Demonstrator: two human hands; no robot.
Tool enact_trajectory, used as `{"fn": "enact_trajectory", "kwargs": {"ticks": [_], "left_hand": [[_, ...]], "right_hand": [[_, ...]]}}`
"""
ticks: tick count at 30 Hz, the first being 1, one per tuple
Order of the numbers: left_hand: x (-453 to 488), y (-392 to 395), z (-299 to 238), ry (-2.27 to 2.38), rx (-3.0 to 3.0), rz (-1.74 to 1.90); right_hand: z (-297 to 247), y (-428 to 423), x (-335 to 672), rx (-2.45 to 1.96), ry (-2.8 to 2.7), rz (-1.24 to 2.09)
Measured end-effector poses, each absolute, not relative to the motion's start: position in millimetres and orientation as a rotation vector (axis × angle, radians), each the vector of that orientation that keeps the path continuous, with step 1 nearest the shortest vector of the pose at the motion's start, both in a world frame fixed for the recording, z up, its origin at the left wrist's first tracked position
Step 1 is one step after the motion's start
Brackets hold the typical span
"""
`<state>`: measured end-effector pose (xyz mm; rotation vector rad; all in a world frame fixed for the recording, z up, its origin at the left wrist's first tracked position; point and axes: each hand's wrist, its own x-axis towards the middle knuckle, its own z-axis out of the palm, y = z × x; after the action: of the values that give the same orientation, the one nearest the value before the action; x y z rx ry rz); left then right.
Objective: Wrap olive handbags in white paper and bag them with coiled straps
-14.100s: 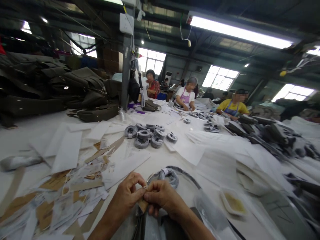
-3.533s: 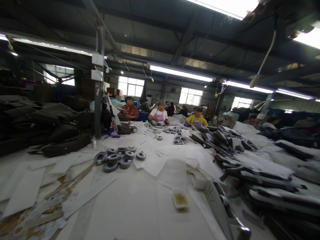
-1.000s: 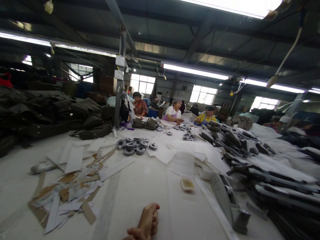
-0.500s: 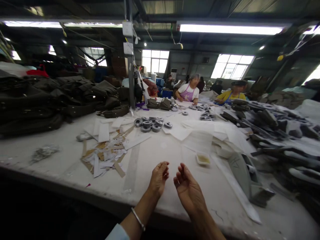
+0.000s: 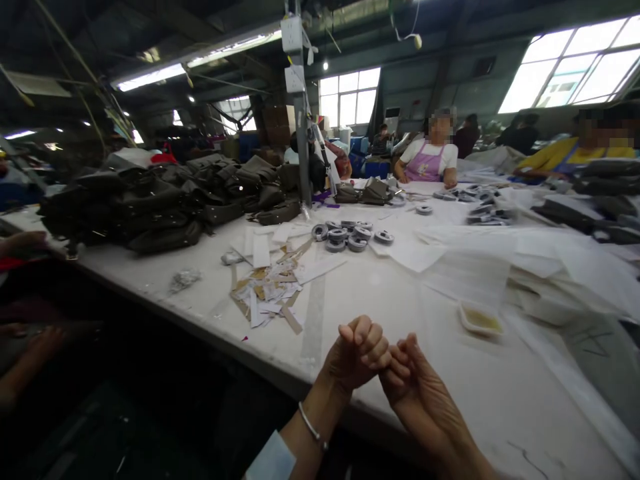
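Observation:
My left hand [image 5: 356,353] is closed, its fingers curled in, above the front edge of the white table [image 5: 383,303]. Against its fingertips rests my right hand [image 5: 420,387], also with bent fingers, the thumb pointing up. I see nothing held in either one. Beyond them on the left lies a heap of paper and cardboard scraps [image 5: 270,290]. Several grey coiled rolls [image 5: 356,241] sit together farther back. To the right stands a small white tray [image 5: 467,325] with something yellowish in it.
Dark bags [image 5: 170,200] are piled at the back left, beside a metal post [image 5: 303,153]. A clear packet of small parts [image 5: 185,280] lies nearer. White sheets [image 5: 540,260] cover the right. A co-worker in a purple apron [image 5: 429,160] stands across; another person's hand [image 5: 47,343] shows at far left.
My hands have come together and their fingers have curled in; before, they were apart and half open. The view has turned left, so the table's things sit farther right.

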<state>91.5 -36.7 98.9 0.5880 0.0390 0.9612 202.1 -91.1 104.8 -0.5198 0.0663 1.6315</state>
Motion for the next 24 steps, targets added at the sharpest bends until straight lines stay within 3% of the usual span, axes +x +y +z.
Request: {"fn": "enact_trajectory", "kwargs": {"ticks": [7, 15, 24], "left_hand": [[87.3, -41.8, 102.9, -0.07, 0.595, 0.928], [88.4, -39.4, 94.7, -0.06, 0.588, 0.94], [82.8, -37.4, 85.4, -0.087, 0.763, 0.82]], "right_hand": [[110.1, -96.0, 195.1, -0.676, -0.093, 1.585], [130.4, -106.8, 197.3, -1.124, -0.901, 1.04], [152.9, -113.9, 178.9, -1.143, -1.085, 1.156]]}}
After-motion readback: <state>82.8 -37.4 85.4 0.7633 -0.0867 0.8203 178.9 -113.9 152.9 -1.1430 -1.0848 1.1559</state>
